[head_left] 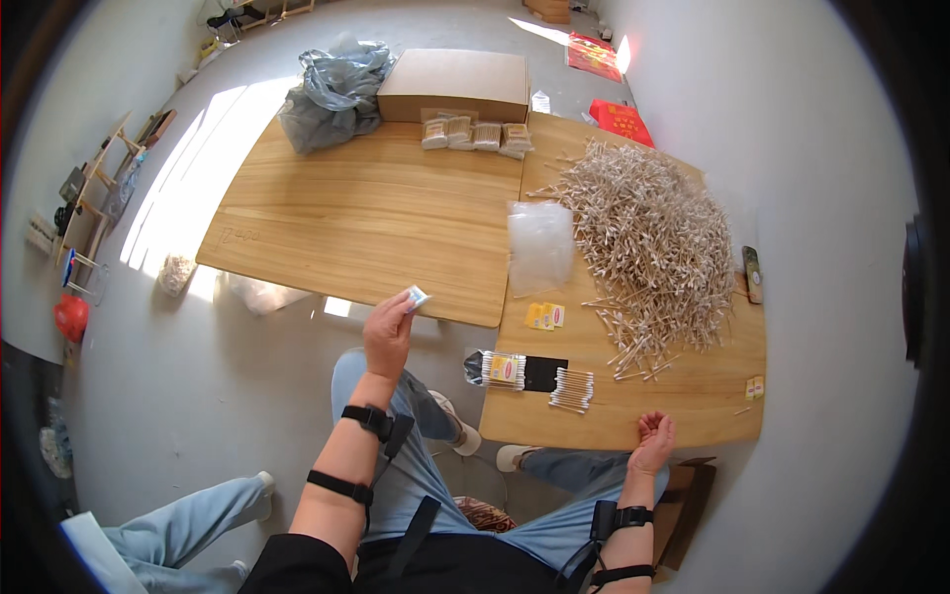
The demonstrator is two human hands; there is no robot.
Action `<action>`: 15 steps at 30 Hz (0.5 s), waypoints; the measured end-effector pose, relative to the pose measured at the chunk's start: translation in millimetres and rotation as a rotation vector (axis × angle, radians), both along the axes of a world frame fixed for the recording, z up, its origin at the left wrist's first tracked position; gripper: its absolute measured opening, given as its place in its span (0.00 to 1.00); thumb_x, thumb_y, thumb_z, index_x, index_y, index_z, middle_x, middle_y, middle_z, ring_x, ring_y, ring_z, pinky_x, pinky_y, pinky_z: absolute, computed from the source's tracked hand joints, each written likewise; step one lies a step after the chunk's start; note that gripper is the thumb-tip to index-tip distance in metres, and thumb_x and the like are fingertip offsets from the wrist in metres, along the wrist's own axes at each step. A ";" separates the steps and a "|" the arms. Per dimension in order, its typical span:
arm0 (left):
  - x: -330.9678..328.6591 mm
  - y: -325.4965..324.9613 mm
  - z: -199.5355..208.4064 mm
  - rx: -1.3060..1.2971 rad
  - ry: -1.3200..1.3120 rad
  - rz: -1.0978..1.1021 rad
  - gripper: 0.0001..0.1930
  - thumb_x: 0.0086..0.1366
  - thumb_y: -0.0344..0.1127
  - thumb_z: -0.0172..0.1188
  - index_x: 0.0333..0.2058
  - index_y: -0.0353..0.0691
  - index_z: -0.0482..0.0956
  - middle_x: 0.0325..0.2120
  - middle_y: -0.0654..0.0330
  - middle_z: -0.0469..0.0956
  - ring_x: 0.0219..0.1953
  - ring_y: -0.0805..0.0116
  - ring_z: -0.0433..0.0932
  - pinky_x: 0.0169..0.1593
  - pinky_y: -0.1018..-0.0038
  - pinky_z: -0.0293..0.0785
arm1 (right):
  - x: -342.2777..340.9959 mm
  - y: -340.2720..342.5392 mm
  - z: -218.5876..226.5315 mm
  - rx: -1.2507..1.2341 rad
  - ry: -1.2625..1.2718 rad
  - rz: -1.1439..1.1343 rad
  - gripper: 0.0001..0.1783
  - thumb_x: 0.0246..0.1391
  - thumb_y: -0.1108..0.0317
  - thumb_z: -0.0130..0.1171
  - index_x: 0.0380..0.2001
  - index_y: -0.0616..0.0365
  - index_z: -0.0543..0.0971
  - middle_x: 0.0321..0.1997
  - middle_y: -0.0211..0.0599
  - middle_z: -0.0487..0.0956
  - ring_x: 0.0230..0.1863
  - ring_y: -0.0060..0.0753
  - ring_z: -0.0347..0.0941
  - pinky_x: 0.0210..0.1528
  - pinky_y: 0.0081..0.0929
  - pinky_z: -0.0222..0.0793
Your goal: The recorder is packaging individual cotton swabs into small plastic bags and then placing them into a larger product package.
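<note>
On the left, the left hand (387,335) pinches a small white-and-blue packet (420,296) by the wooden table's near edge (450,316); a light pinch should keep it uncrushed. Rightward, a swab row (571,389) lies near the right hand (652,443), half-open, apparently empty.

Sunlight burned a white patch into the floor (213,163) at left and caught a red sheet (591,57) at the far end, while softer light covered the worktop (366,218). Fisheye distortion bowed straight edges near a dark, blurred rim.
</note>
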State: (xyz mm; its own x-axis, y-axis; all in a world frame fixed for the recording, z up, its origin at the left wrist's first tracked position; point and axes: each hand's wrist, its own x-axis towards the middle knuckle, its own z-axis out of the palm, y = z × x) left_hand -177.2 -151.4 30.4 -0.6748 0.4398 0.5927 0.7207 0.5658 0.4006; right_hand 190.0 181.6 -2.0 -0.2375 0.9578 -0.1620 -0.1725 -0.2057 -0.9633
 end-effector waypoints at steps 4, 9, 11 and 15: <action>45.4 11.3 54.2 1.058 -1.010 0.139 0.09 0.69 0.38 0.59 0.32 0.40 0.80 0.31 0.63 0.82 0.32 0.77 0.79 0.36 0.80 0.73 | -19.2 -18.0 23.3 0.028 -0.107 0.053 0.09 0.67 0.64 0.51 0.40 0.58 0.74 0.34 0.31 0.77 0.33 0.22 0.74 0.36 0.18 0.73; 111.2 37.3 115.2 1.236 -1.487 -0.202 0.08 0.69 0.38 0.59 0.38 0.40 0.78 0.31 0.64 0.82 0.32 0.77 0.79 0.39 0.79 0.75 | -93.6 -89.8 121.4 0.112 -0.015 0.563 0.10 0.65 0.66 0.53 0.45 0.60 0.75 0.36 0.31 0.78 0.38 0.19 0.74 0.42 0.18 0.71; 131.8 46.1 124.1 1.159 -1.518 -0.230 0.08 0.69 0.38 0.58 0.38 0.40 0.78 0.32 0.64 0.82 0.33 0.77 0.79 0.40 0.78 0.75 | -111.6 -116.1 156.2 0.082 0.106 0.738 0.12 0.64 0.67 0.55 0.48 0.60 0.74 0.37 0.30 0.78 0.40 0.20 0.73 0.44 0.18 0.69; 165.1 67.0 128.9 0.987 -1.551 -0.344 0.09 0.69 0.37 0.57 0.40 0.38 0.79 0.35 0.62 0.81 0.36 0.76 0.79 0.43 0.77 0.75 | -104.5 -125.3 173.6 0.138 0.080 0.757 0.10 0.64 0.68 0.56 0.44 0.61 0.76 0.36 0.28 0.79 0.37 0.20 0.73 0.40 0.19 0.68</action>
